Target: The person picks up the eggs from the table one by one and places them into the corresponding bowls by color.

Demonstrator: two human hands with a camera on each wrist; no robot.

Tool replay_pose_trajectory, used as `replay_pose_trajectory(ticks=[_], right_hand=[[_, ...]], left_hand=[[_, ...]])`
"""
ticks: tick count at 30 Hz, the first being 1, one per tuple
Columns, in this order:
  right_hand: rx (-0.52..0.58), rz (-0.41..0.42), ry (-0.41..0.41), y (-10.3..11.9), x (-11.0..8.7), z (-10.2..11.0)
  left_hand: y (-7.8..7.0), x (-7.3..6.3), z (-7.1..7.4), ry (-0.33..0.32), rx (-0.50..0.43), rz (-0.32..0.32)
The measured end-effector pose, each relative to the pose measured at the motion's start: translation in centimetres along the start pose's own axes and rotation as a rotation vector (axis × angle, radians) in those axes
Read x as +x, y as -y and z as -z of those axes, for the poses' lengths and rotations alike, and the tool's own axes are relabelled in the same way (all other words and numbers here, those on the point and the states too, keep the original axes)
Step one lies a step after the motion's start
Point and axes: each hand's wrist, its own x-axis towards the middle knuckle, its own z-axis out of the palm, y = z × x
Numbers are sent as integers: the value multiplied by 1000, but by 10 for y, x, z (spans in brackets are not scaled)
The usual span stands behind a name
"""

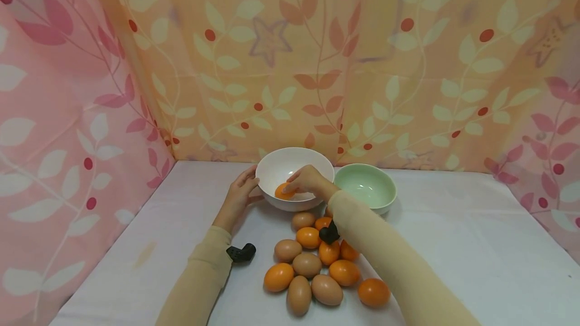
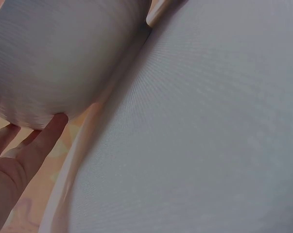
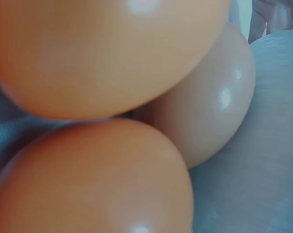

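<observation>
Inside the white bowl (image 1: 290,205), my right hand (image 1: 310,181) pinches an orange egg (image 1: 284,191) low near the bottom. My left hand (image 1: 242,187) touches the bowl's left outer side, its thumb near the rim. In the left wrist view, the extended fingers (image 2: 44,138) of that hand lie along the bowl's wall. Under the right forearm, in the right wrist view, orange eggs (image 3: 107,53) and a brown egg (image 3: 214,92) appear very close.
A light green bowl (image 1: 369,187) stands just right of the white one. Several brown eggs (image 1: 307,265) and orange eggs (image 1: 344,272) lie grouped on the white tabletop (image 1: 453,235) in front. Patterned curtains (image 1: 290,64) enclose the back and sides.
</observation>
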Motion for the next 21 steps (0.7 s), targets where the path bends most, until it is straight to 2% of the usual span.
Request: replay_pose_trajectory(ticks=[14, 21], right_hand=[[-47, -10, 60, 3, -4, 2], [-45, -27, 57, 1, 0, 2]], left_hand=[[0, 0, 0, 6, -2, 6], [0, 1, 0, 11, 6, 3]])
